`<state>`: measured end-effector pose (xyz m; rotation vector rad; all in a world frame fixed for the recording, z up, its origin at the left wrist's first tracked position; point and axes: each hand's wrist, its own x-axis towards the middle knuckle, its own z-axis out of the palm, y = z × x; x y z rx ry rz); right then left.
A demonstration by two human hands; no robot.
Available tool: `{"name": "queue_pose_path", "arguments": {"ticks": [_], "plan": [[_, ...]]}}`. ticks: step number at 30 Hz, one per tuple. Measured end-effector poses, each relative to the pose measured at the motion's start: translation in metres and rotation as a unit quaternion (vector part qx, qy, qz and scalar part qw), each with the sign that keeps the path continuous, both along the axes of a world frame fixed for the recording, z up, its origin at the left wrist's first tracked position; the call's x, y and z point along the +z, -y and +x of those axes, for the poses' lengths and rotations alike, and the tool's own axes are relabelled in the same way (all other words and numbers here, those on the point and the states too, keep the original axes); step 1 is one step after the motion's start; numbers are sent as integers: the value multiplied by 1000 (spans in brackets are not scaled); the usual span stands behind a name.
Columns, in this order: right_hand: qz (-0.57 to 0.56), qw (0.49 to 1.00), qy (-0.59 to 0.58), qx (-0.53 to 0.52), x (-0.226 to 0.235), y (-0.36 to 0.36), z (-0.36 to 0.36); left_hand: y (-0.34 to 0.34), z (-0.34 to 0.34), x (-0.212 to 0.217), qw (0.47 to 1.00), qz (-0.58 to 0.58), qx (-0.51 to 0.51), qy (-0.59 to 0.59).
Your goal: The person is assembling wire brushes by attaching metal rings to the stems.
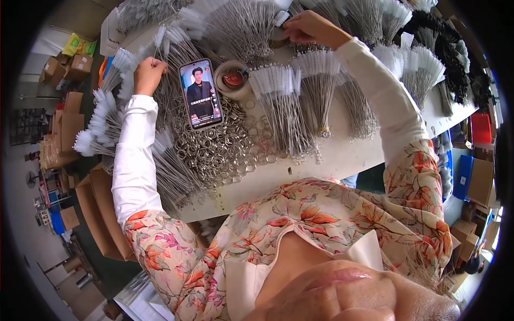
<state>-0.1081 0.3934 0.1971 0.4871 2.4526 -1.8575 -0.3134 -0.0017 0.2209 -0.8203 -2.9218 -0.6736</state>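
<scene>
My left hand (149,75) is closed in a pinch at the left of the table, among thin wire brushes (179,48) with white bristles. A brush head stands just beyond its fingers; what they hold is too small to make out. My right hand (316,29) reaches to the far side, its fingers drawn together beside a white bristle head (281,18) and a small dark thing. Whatever lies between those fingers is hidden. Between my arms, a heap of metal split rings (214,152) spreads over the white table (310,168).
A phone (199,93) playing a video lies on the rings, next to a round tub (232,80) with something red inside. Bundles of wire brushes (278,107) cover the middle and right. Cardboard boxes (101,214) stand left of the table; black bristles (455,64) are piled far right.
</scene>
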Motion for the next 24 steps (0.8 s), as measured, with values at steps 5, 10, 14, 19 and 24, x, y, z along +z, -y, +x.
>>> {"name": "queue_pose_path", "arguments": {"ticks": [5,10,14,19,24], "plan": [[-146,988,-42,8,-7,19,-15,13,15,33,961,271,34,-44],[-375,908,-3,-187,-23,41,-40,33,46,87,841,510,35,179],[-364,902,-30,-229,-26,39,-51,59,100,104,845,487,31,219],[-213,953,-60,-206,-34,15,-50,76,181,104,842,486,105,207],[185,838,-326,-397,-9,-3,-69,142,226,93,834,494,96,226]]}}
